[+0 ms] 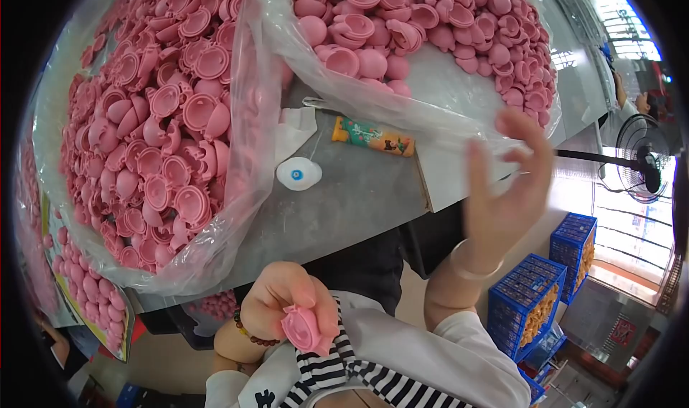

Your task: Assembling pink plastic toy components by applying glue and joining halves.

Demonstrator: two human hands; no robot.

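Close to my body, my left hand (283, 297) pinches a small pink plastic shell piece (304, 330), its hollow side facing up. My right hand (506, 185) is raised over the table's right edge, fingers apart and slightly blurred by motion, with nothing seen in it. Two heaps of similar pink shell pieces lie in clear plastic bags: a left heap (165, 114) and a far heap (430, 20). Between the bags are a green and orange tube (373, 136) and a white rounded object with a blue ring (298, 173).
The grey table (337, 200) has a pale board (452, 171) at its right. More pink pieces (90, 293) lie at the lower left. Blue crates (527, 304) stand on the right, below a black fan (642, 164). Parts of other people show at both sides.
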